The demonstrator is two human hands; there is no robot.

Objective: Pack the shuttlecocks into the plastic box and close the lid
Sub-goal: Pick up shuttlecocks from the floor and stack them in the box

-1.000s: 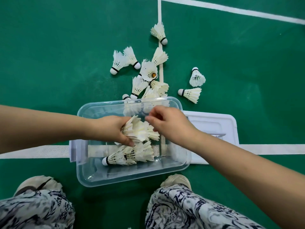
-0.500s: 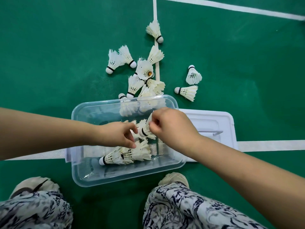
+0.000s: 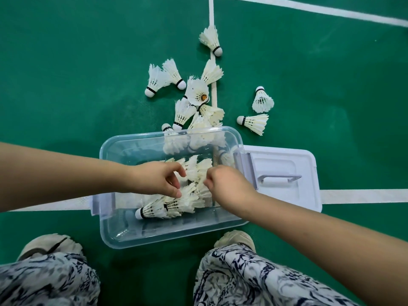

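Two hands meet inside the plastic box. The right hand pinches the base of a shuttlecock, whose feathers fan toward the left hand. The left hand's loosely curled fingers grip nothing. Just below both hands lie nested shuttlecocks, loose shuttlecocks lie beyond the fingertips, and the lid sits beside the right wrist.

Both hands reach into the clear plastic box. The left hand curves loosely over the boxed shuttlecocks; the right hand pinches their feathers. The lid lies alongside, and loose shuttlecocks litter the green floor.
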